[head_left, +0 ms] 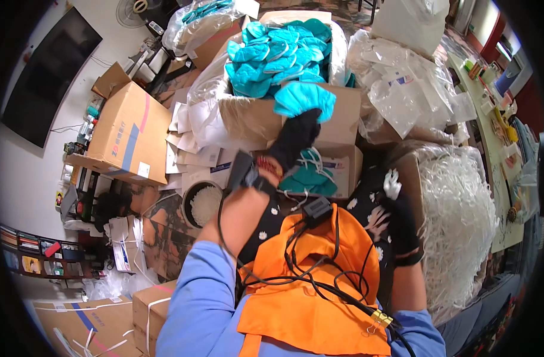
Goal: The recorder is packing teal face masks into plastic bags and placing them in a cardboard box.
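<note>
My left hand (298,135), in a black glove, reaches forward and is closed on a rounded teal fabric piece (306,101) with a pale edge. The piece is held above the near edge of a large lined carton heaped with similar teal pieces (278,56). My right hand (401,221), also black-gloved, is by my right thigh. Its fingers look closed on a small bunch of white straps (393,183); the grip is partly hidden. Below my left hand, a small open carton (354,169) holds teal pieces with white straps (310,178).
At my right stands a carton heaped with thin white straps (456,208). Clear plastic bags (403,89) lie beyond it. On the left are a large carton (126,134), stacked white papers (191,152) and a round container of white bits (205,202). Black cables (307,276) cross my orange apron.
</note>
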Motion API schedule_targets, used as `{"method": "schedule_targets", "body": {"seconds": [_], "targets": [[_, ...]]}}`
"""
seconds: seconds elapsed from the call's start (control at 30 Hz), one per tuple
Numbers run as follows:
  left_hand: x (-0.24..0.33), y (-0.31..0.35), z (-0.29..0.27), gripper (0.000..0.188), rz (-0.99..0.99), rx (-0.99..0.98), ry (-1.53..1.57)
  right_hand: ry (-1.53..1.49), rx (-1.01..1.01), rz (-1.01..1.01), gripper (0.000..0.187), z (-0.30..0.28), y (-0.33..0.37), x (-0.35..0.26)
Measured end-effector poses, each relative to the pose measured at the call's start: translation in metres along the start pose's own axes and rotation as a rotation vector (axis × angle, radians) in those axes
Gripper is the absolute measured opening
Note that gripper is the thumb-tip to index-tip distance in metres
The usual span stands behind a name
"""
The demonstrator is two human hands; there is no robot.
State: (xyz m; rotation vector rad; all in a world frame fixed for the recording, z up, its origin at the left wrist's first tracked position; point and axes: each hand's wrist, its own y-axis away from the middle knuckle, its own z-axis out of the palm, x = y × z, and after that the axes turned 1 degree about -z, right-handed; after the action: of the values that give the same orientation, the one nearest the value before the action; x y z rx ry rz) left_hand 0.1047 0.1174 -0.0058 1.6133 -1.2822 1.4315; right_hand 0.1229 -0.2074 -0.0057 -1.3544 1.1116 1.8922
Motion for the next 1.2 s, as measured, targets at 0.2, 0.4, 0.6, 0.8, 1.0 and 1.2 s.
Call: {"method": "schedule_targets", "body": {"seconds": [0.2, 0.4, 0.6, 0.8, 1.0, 1.2], "targets": [[0.019, -0.129, -0.047, 0.032, -0.276, 0.04, 0.755, 0.03, -0.04, -0.066, 0.018, 0.061, 0.005, -0.009], [-0.033, -0.102, 0.018, 0.05, -0.4, -0.527, 0.843, 0.052, 0.015, -0.147, 0.018, 0.066, -0.016, -0.03], [-0.004, 0.045, 0.07, 0.03, 0.208, -0.692, 0.049, -0.31, -0.024, 0.082, 0.024, 0.046, -0.027, -0.032], [0.018, 0.095, 0.062, 0.021, 0.409, -0.563, -0.102, -0.5, -0.287, -0.002, 0.024, 0.035, -0.027, -0.031], [0.047, 0.114, 0.049, 0.015, 0.496, -0.7, 0.036, -0.579, -0.332, -0.032, 0.025, 0.035, -0.015, -0.032], [0.065, 0.133, 0.053, 0.02, -0.188, -0.74, 0.309, -0.465, -0.114, -0.1, 0.024, 0.041, 0.001, -0.048]]}}
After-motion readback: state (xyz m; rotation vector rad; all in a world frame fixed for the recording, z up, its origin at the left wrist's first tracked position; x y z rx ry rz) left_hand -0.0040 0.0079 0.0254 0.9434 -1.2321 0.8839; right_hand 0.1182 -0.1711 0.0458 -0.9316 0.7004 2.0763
